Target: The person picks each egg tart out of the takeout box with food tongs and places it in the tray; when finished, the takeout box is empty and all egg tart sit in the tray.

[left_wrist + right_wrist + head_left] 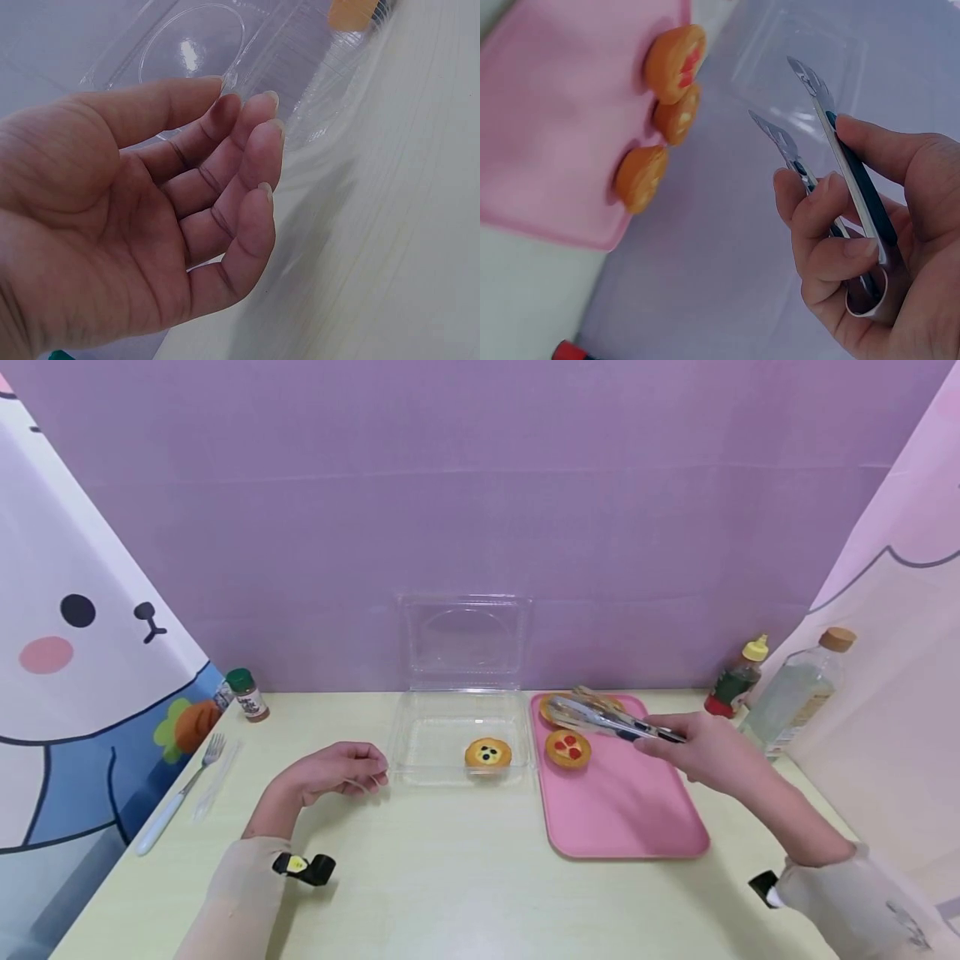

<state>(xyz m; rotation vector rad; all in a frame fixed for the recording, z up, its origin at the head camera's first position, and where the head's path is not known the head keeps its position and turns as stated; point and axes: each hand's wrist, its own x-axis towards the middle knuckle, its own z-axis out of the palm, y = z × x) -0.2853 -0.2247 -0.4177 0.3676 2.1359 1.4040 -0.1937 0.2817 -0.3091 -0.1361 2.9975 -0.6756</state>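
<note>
My right hand grips metal tongs with dark handle inserts. The tongs' arms are apart in the right wrist view, nothing between their tips. In the head view they pass over the back of a pink tray, partly covering the tarts behind. A tart with red pieces lies in front of those. A tart with dark dots sits in the clear plastic container, whose lid stands raised. My left hand, fingers loosely curled with nothing visible in them, is beside the container's left edge.
At the left lie a fork and a clear utensil; a green-capped jar stands behind. A yellow-capped sauce bottle and a corked clear bottle stand at the back right. A purple backdrop rises behind the table.
</note>
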